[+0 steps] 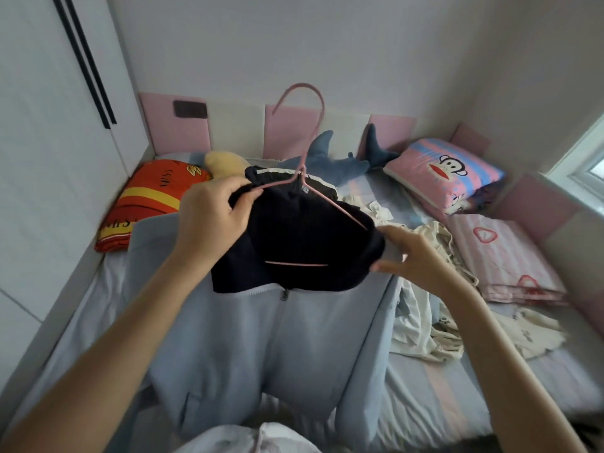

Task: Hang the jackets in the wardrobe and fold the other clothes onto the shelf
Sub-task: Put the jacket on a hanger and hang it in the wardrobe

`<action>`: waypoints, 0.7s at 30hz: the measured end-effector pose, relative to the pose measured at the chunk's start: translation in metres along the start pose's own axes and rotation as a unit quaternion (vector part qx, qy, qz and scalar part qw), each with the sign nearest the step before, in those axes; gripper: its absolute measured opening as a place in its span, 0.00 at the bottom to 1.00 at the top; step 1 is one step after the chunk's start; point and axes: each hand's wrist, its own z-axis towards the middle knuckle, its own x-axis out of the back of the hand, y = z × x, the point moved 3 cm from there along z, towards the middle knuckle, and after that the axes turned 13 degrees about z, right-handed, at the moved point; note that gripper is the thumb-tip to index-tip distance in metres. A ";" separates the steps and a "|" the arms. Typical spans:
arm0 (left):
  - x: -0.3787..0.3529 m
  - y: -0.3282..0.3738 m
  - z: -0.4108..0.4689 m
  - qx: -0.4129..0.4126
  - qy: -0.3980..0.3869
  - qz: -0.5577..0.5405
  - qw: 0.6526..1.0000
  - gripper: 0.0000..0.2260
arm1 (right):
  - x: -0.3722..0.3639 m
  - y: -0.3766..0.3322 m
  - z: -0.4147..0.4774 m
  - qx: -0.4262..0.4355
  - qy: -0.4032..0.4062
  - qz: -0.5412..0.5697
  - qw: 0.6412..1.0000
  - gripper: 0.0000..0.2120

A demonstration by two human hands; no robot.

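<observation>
A light-blue jacket [228, 338] is held up over the bed [425, 387], front twd the camera. The zip is closed below the neck and the dark navy lining [294, 230] is exposed at the top. A pink hanger [295, 264] is set inside it: the hook rises above both hands, and the lower bar is seen across the lining, btwn the hands.

L hand [212, 214]: fingers and thumb are curled round the jacket's shoulder at the collar. The end of the hanger's arm runs into that grip.

R hand [411, 256]: the other shoulder edge is pinched btwn thumb and fingertips, where navy meets blue. The hanger's other arm ends just above this hand.

Just beside and below the R hand, a heap of cream clothes [421, 322] lies crumpled on the bed. Further out on that side a folded pink quilt [503, 259] is laid, w/ a pink monkey pillow [444, 174] beyond it.

Beyond the L hand an orange-red pillow [147, 197] and a yellow plush [225, 161] are seen. A blue shark plush [327, 161] lies behind the hanger. The white wardrobe [49, 125] door stands well out to the L hand's side.
</observation>
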 end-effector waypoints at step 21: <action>0.018 -0.057 0.027 -0.099 0.117 0.146 0.977 0.09 | 0.061 0.025 0.023 -0.067 0.238 0.158 0.956 0.22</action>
